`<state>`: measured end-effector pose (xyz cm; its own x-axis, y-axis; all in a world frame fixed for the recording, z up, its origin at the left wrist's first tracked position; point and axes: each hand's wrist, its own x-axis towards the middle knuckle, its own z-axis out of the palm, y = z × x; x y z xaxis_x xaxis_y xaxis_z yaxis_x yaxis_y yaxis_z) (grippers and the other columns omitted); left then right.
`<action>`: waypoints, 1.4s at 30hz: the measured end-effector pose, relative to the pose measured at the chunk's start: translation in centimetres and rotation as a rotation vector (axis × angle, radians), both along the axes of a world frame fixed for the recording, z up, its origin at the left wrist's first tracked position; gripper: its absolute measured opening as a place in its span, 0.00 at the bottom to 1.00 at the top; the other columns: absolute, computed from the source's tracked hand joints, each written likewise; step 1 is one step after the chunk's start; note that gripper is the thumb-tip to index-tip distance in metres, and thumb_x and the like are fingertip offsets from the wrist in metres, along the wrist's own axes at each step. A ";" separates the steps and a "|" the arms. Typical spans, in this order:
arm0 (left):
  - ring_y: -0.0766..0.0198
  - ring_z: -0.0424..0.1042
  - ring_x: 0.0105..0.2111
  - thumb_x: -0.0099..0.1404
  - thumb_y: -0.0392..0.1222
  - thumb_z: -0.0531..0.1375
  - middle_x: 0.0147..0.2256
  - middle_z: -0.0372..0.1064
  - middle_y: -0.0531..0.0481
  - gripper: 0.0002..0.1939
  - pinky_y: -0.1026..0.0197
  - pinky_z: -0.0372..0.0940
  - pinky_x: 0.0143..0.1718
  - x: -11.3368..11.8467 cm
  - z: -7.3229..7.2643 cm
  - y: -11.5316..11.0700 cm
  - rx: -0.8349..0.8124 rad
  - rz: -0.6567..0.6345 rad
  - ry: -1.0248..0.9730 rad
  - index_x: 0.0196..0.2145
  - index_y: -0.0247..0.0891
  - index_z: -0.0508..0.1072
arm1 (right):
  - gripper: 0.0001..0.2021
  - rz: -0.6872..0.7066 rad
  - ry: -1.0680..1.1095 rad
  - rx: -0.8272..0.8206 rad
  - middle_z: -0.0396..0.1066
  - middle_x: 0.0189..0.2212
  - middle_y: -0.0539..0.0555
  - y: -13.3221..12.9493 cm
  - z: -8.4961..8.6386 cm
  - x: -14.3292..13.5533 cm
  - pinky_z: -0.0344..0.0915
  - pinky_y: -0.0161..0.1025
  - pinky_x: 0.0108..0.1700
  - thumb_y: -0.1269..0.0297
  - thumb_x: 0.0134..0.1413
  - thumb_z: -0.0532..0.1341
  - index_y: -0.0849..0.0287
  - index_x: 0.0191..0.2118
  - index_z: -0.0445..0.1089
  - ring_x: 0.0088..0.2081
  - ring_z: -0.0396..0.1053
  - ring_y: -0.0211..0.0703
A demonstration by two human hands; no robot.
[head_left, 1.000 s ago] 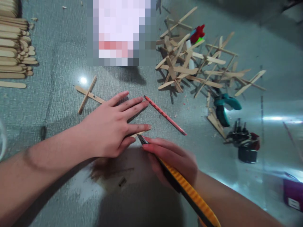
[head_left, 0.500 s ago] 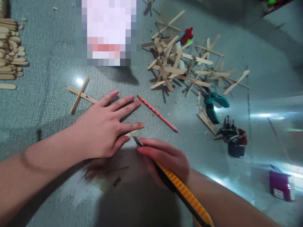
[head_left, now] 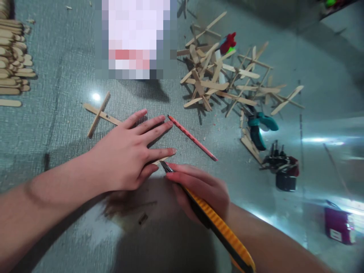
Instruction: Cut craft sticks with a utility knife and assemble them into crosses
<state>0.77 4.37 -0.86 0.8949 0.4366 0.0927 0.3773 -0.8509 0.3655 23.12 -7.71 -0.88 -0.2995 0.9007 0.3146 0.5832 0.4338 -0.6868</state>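
Note:
My left hand (head_left: 125,151) lies flat on the table with its fingers spread, over a wooden craft stick (head_left: 158,162) whose tip shows between thumb and index finger. The rest of that stick is hidden beneath the palm. In my right hand (head_left: 203,189) is a yellow-and-black utility knife (head_left: 218,223), its blade at the stick's visible end, close to my left thumb. Just past my left fingertips rests a red pencil (head_left: 193,138). Two crossed craft sticks (head_left: 98,115) lie beyond the back of my left hand, one running up to it.
A heap of crossed craft sticks (head_left: 207,81) spreads at the upper right. Teal-handled pliers (head_left: 257,132) and a dark container of small tools (head_left: 286,180) lie right of it. Stacked craft sticks (head_left: 13,60) fill the left edge. A purple object (head_left: 339,225) sits far right.
The knife blade has shifted slightly up and now meets the stick's end. My left hand stays pressed flat; the whole view has drifted a little.

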 end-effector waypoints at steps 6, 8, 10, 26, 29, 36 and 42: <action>0.45 0.58 0.73 0.72 0.47 0.63 0.73 0.59 0.45 0.22 0.32 0.52 0.72 0.1 -0.1 0.0 0.040 0.008 -0.012 0.63 0.52 0.74 | 0.19 0.010 -0.003 -0.034 0.82 0.53 0.59 -0.4 -0.2 0.1 0.82 0.44 0.53 0.72 0.65 0.61 0.53 0.59 0.75 0.49 0.83 0.49; 0.44 0.60 0.72 0.72 0.47 0.64 0.72 0.60 0.45 0.22 0.31 0.53 0.71 0.1 0.0 -0.1 0.046 0.004 -0.029 0.62 0.51 0.74 | 0.18 0.014 -0.017 -0.035 0.82 0.52 0.59 -0.3 0.0 0.0 0.82 0.43 0.51 0.73 0.65 0.61 0.53 0.58 0.75 0.47 0.83 0.48; 0.44 0.60 0.72 0.72 0.46 0.64 0.72 0.60 0.44 0.22 0.30 0.53 0.71 0.1 0.0 -0.1 0.047 0.005 -0.032 0.62 0.50 0.74 | 0.16 0.007 -0.001 -0.065 0.82 0.48 0.58 -0.1 0.3 -0.2 0.82 0.41 0.48 0.73 0.65 0.61 0.54 0.55 0.76 0.44 0.83 0.46; 0.48 0.69 0.67 0.75 0.50 0.60 0.67 0.68 0.39 0.21 0.39 0.60 0.70 -0.2 -0.4 0.0 0.139 -0.084 -0.111 0.61 0.43 0.75 | 0.16 -0.014 -0.061 0.023 0.83 0.46 0.58 -0.1 1.4 0.4 0.84 0.39 0.46 0.75 0.58 0.62 0.54 0.50 0.75 0.42 0.85 0.47; 0.54 0.78 0.53 0.77 0.43 0.58 0.52 0.80 0.44 0.12 0.48 0.70 0.59 -0.6 0.0 -0.4 0.218 -0.063 -0.179 0.50 0.38 0.79 | 0.16 -0.054 -0.064 0.035 0.83 0.45 0.58 -0.1 1.7 0.7 0.84 0.40 0.42 0.74 0.56 0.63 0.55 0.50 0.75 0.39 0.85 0.48; 0.60 0.74 0.27 0.76 0.32 0.57 0.30 0.77 0.48 0.14 0.55 0.67 0.27 -0.6 1.0 -3.1 0.101 0.188 -0.228 0.33 0.33 0.78 | 0.14 -0.024 -0.110 0.058 0.82 0.36 0.58 0.2 1.9 1.7 0.83 0.44 0.33 0.68 0.62 0.63 0.55 0.53 0.74 0.33 0.82 0.50; 0.59 0.73 0.25 0.73 0.27 0.57 0.29 0.76 0.46 0.14 0.54 0.63 0.20 -0.2 1.0 -3.8 0.330 0.069 -0.200 0.30 0.32 0.78 | 0.08 0.010 -0.042 0.044 0.71 0.22 0.48 0.5 1.6 1.4 0.72 0.40 0.24 0.68 0.67 0.63 0.50 0.48 0.71 0.23 0.73 0.44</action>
